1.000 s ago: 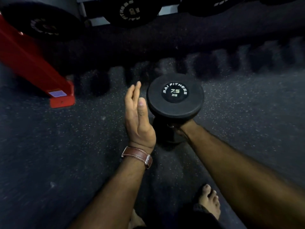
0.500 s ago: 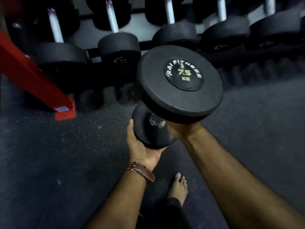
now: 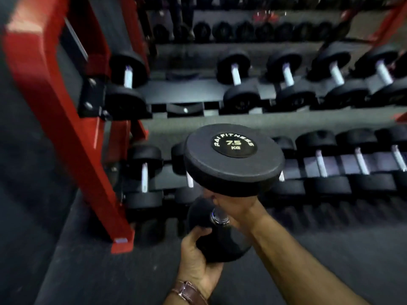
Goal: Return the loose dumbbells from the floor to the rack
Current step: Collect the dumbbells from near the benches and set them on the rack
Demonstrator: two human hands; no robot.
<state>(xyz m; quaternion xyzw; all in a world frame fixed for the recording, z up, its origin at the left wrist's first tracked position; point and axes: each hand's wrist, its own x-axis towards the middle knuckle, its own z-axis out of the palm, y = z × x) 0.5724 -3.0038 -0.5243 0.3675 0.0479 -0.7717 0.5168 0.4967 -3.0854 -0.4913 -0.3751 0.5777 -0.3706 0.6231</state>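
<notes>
STEP: carry to rack | You gripped the dumbbell (image 3: 233,159) handle in your right hand (image 3: 236,209), left hand (image 3: 196,263) cupping its lower head | NEXT: seat it in the rack's (image 3: 55,102) free cradle, middle shelf, centre-left of frame.

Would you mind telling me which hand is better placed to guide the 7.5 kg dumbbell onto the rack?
Right, probably. The right hand grips the handle of the dumbbell, while the left hand only cups its lower head from beneath.

Floor (image 3: 77,271): dark speckled rubber filled the lower frame.
Watch strap (image 3: 189,292): brown leather, sat at the bottom centre.
</notes>
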